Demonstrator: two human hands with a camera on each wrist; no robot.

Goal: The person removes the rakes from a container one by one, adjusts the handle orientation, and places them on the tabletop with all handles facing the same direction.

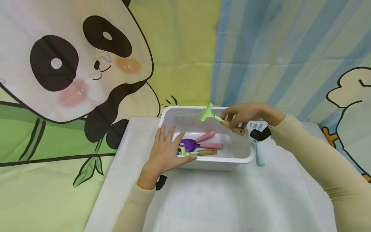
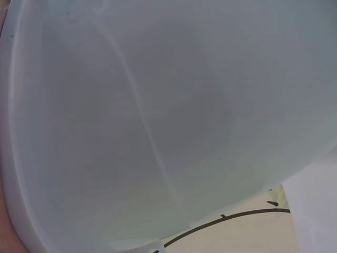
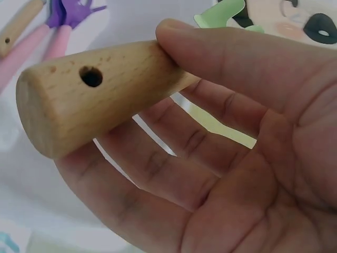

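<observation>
On the left, a panda curtain [image 1: 72, 64] hangs behind the white table [image 1: 121, 180]. The left hand [image 1: 166, 152] lies flat on the near left rim of the white tub [image 1: 246, 151], fingers straight and spread, pointing toward twelve o'clock — it presses the tub and grips nothing. The left wrist view shows only the tub's pale wall [image 2: 158, 116], filling almost the whole picture.

Inside the tub, at about three o'clock from the left fingertips, lie a purple tool [image 1: 189, 144] with a pink handle, a second pink handle [image 1: 211, 146] beside it, and a small green tool [image 1: 200, 152] with a wooden handle, all close together on the tub floor.

Further right, the right hand [image 1: 242, 115] holds a green rake [image 1: 209, 113] above the far rim of the tub, its head pointing toward ten o'clock. The fingers are curled round the wooden handle [image 3: 89, 95] with the thumb pressed on top — a firm pinch, plain in the right wrist view.

At five o'clock from that hand, a light blue tool [image 1: 260, 154] lies on the table just outside the tub's right wall.
</observation>
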